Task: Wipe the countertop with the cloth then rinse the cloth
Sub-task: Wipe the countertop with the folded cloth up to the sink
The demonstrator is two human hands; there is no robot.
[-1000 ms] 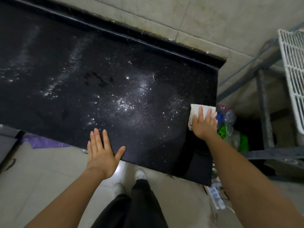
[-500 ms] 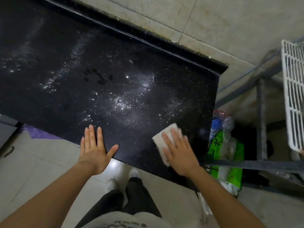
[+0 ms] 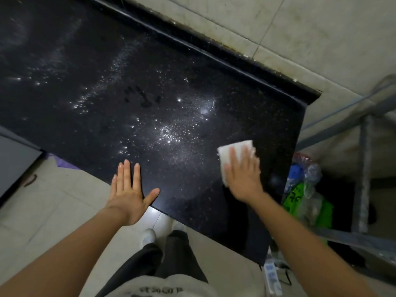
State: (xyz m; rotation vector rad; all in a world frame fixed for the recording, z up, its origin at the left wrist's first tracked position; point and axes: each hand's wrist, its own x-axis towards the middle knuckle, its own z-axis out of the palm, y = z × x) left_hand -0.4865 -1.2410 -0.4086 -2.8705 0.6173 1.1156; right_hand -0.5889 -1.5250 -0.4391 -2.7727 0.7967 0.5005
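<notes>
The black speckled countertop point(image 3: 150, 93) is glistening with water droplets and streaks. The white folded cloth point(image 3: 233, 147) is lying near its right front corner, flattened under the right hand point(image 3: 243, 174), fingers straight and slightly spread. The left hand point(image 3: 128, 192) is resting flat at the front edge, fingers together, thumb splayed.

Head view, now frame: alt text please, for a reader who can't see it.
Seen from above, a person's right hand presses a white cloth flat on the near-right part of a wet, black countertop. The left hand rests open on the front edge; plastic bags sit beyond the counter's right end.
</notes>
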